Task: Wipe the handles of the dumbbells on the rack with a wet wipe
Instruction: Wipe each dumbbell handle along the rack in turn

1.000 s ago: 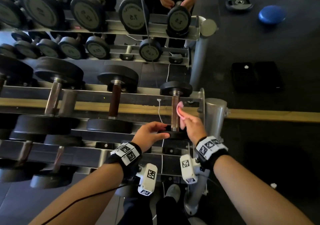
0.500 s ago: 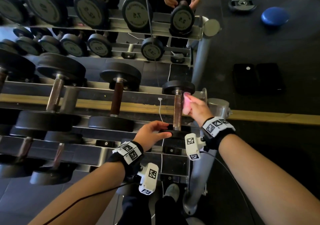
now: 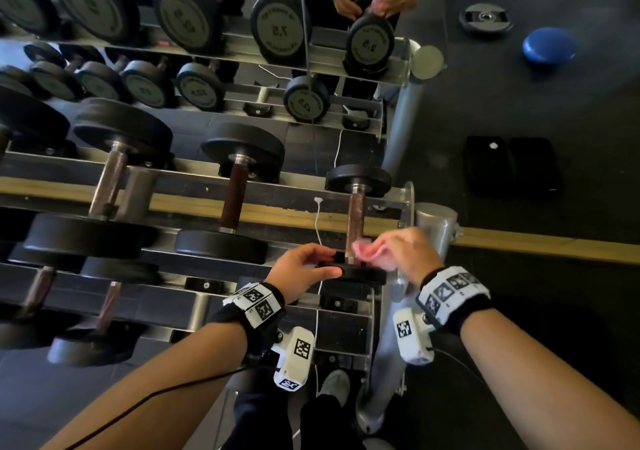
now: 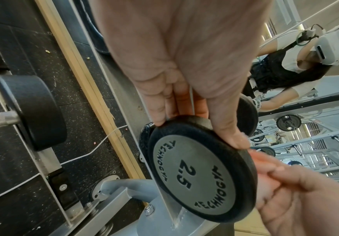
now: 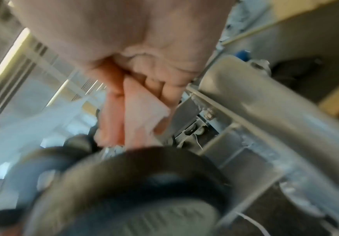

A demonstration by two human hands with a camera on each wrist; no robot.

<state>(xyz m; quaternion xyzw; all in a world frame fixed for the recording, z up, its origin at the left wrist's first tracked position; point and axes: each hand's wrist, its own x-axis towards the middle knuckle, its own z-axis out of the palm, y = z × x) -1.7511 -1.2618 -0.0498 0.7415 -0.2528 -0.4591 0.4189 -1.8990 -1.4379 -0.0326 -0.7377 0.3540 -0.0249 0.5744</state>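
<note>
The left hand (image 3: 300, 269) gripped the near plate of the small dumbbell (image 3: 356, 273) at the rack's (image 3: 214, 172) right end. Its handle (image 3: 356, 219) ran straight away from the person. The right hand (image 3: 403, 252), nearer the handle's base, pinched the pink wet wipe (image 3: 365, 250) just beside it.

A gym's free-weights corner. A tiered steel rack (image 3: 194, 172) carries rows of black dumbbells (image 3: 239, 190), and the one by the left grip (image 3: 298, 273) is stamped "TECHNOGYM 2.5" (image 4: 193, 174). A mirror (image 3: 207, 6) beyond the grips repeats the rack. Dark speckled rubber floor (image 3: 554, 110) lies to their right, with a loose weight plate (image 3: 485, 18) and a blue balance pad (image 3: 549, 46) on it.
</note>
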